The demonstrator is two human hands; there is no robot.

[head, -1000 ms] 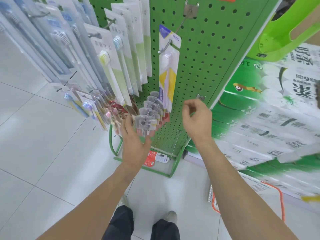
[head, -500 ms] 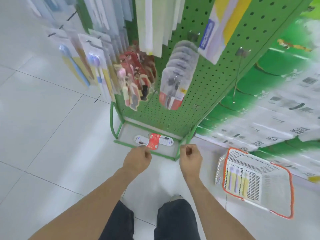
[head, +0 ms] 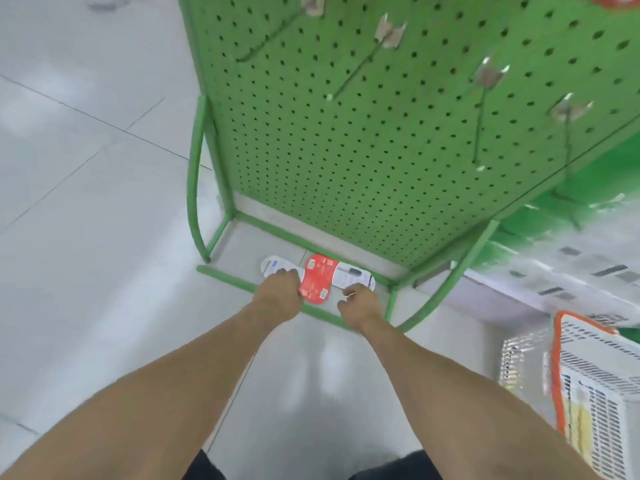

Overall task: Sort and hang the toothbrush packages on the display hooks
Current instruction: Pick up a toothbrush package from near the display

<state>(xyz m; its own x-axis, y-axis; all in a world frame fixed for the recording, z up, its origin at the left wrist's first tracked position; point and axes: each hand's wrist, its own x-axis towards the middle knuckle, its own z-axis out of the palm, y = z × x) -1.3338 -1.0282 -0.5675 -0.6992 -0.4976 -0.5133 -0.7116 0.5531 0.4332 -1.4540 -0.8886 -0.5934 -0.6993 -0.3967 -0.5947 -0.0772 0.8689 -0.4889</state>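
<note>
Your two hands are down at the foot of the green pegboard stand, both on one flat package that lies on the floor inside the stand's base frame. The package is a long white card with rounded ends and a red band across its middle; small print and a small blue mark sit on it, but motion blur leaves none of it readable, and you cannot tell what is inside.

Your left hand has its fingers curled over the card's left part, touching the edge of the red band. Your right hand is loosely curled at the card's right end, fingertips at its lower edge; whether it actually pinches the card cannot be told.

On the pegboard face above, five bare wire hooks show, each on a small metal bracket, none carrying anything.

At the lower right stands one white wire basket with an orange rim, something yellow blurred inside it. Green and white printed packs lie behind the stand at the right, their writing smeared beyond reading.
</note>
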